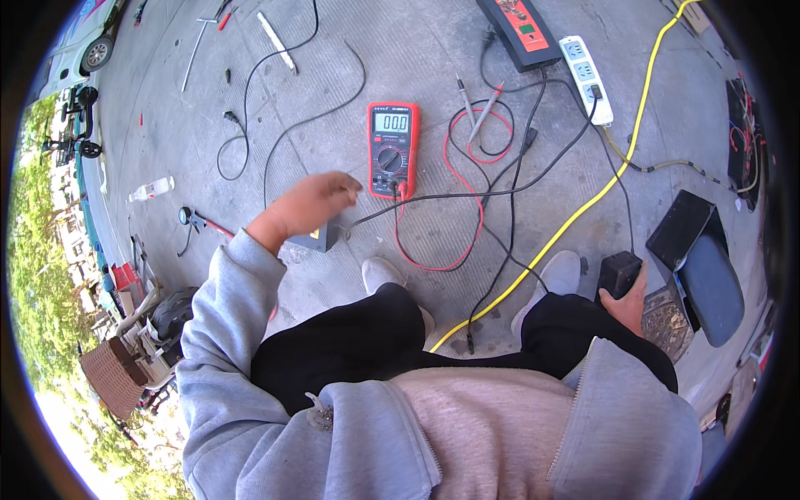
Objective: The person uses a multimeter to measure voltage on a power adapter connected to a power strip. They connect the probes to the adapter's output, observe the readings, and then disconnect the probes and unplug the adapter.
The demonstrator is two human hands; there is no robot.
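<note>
My left hand is over the floor to the left of the red digital multimeter, fingers loosely bent and slightly apart, with nothing visible in them. Partly hidden beneath it lies a dark grey box; a black cable runs rightward from beside it. On the right, my right hand is closed around a black block-shaped power adapter, from which a thin cable leads upward. The multimeter lies face up with its display lit. Its red and black test probes rest on the floor to its right, their leads looped.
A white power strip and a black-and-red device lie far right. A yellow cable crosses the floor between my feet. An open black case stands right of my right hand. Loose cables, a T-handle tool and a bottle lie left.
</note>
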